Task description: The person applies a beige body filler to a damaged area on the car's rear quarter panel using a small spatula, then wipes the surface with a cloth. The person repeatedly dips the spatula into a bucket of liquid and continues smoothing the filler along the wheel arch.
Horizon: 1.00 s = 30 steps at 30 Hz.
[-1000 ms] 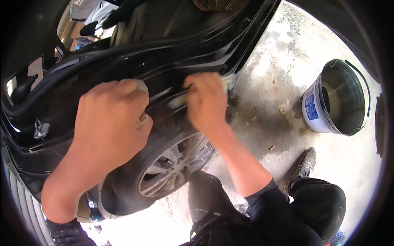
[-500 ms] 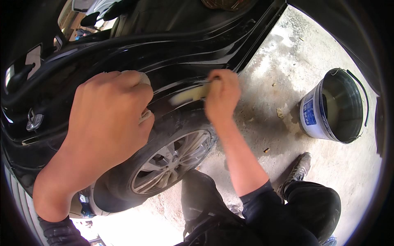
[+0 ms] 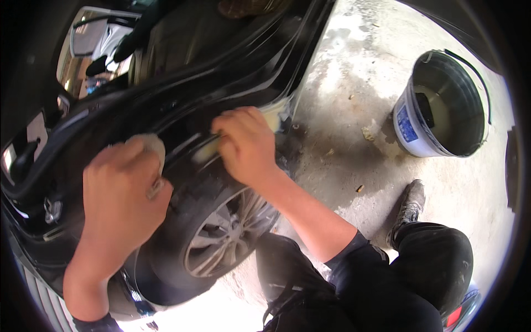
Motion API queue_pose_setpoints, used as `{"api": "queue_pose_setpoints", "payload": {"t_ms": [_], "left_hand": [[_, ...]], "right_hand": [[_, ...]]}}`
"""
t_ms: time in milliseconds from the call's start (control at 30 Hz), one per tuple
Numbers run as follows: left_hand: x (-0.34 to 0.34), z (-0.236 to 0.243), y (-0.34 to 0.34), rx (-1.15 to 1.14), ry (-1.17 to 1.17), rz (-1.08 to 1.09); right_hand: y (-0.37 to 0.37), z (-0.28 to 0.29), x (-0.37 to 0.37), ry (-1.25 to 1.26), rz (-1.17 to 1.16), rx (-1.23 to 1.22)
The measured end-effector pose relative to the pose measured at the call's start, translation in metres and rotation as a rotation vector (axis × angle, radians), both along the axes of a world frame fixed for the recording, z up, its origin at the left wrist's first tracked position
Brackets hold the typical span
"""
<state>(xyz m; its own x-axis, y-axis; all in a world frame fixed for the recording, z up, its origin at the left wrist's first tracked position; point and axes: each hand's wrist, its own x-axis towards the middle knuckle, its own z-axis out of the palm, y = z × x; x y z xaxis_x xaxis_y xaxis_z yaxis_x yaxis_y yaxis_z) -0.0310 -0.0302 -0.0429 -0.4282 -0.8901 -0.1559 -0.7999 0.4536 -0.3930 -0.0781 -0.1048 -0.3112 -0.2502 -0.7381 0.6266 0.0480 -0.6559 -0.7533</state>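
Observation:
My left hand (image 3: 124,188) is closed around a pale, whitish wad (image 3: 155,146), perhaps a cloth or sponge; most of it is hidden by the fingers. It is held up in front of the black car body (image 3: 182,119). Over the wheel arch, my right hand (image 3: 247,145) is closed with bent fingers against the panel. Whatever it may hold is hidden under the fingers. Pale yellowish patches (image 3: 272,117) show on the bodywork on both sides of that hand. Below it sits the car wheel (image 3: 224,235) with its silver spoked rim.
A white bucket (image 3: 406,119) with a blue label and black handle stands on the concrete floor (image 3: 337,149) to the right. It holds cloudy liquid and a dark object. My knees and a worn boot (image 3: 410,207) are near the wheel. The floor has damp patches.
My right hand has moved left along the wheel arch, uncovering a yellowish patch on its right. My left hand has moved lower and left. The view has shifted, with the bucket now higher.

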Motion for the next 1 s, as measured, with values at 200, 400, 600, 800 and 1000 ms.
{"api": "queue_pose_setpoints", "payload": {"t_ms": [200, 400, 600, 800, 1000], "left_hand": [[-0.001, 0.003, -0.001, 0.005, 0.000, -0.073], [0.001, 0.003, 0.001, -0.007, 0.033, -0.105], [-0.005, 0.002, -0.001, 0.034, 0.064, -0.181], [-0.006, 0.007, -0.002, 0.041, 0.060, -0.165], [0.004, 0.005, 0.000, -0.076, -0.003, 0.036]], "right_hand": [[-0.088, -0.149, -0.039, 0.199, 0.057, 0.064], [-0.050, -0.099, -0.030, 0.062, -0.045, 0.268], [-0.032, -0.077, -0.035, 0.046, 0.265, 0.012], [-0.059, -0.114, -0.051, 0.154, 0.065, 0.209], [-0.039, -0.088, -0.031, 0.088, 0.146, 0.053]]}}
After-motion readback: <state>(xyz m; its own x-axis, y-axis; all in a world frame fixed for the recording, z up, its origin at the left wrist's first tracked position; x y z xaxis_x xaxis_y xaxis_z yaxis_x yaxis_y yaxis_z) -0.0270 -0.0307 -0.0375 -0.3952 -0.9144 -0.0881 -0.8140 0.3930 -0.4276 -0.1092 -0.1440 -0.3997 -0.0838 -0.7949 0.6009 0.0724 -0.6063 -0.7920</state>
